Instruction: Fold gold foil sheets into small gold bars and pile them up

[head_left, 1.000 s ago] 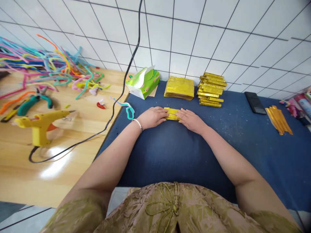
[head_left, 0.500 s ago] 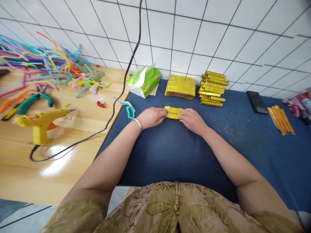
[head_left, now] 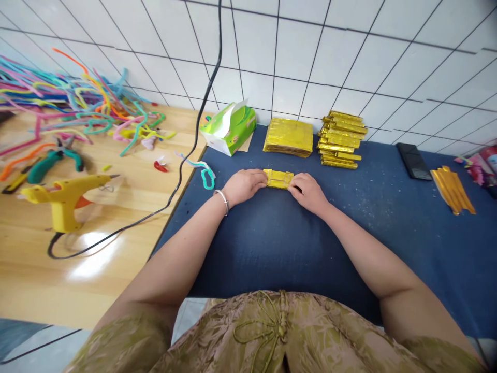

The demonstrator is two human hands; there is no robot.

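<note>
Wearing: olive patterned garment (head_left: 310, 321), looped cord tie at front.
Blue worktop (head_left: 267, 248): dark, lightly speckled, between the forearms.
Left hand (head_left: 244, 186): silver bangle (head_left: 225, 204) at wrist; fingers nearly together over left end of gold piece (head_left: 278, 178); gripping or only pressing, cannot tell.
Right hand (head_left: 309, 191): fingers curled, thumb and forefinger pinching the piece's right end.
Gold piece, position: low on blue worktop, between both hands, creased lengthwise.
Glue gun (head_left: 64, 199): yellow, on pale wood worktop (head_left: 132, 274), left.
Pliers (head_left: 44, 166): green-handled, beyond glue gun.
Orange-gold strips (head_left: 453, 190): far right, near black phone (head_left: 413, 161).
Back row, left to right: green tissue pack (head_left: 241, 132), flat gold stack (head_left: 288, 135), gold rolls (head_left: 340, 140) piled.
Tiled wall (head_left: 295, 52): white, dark joints.
</note>
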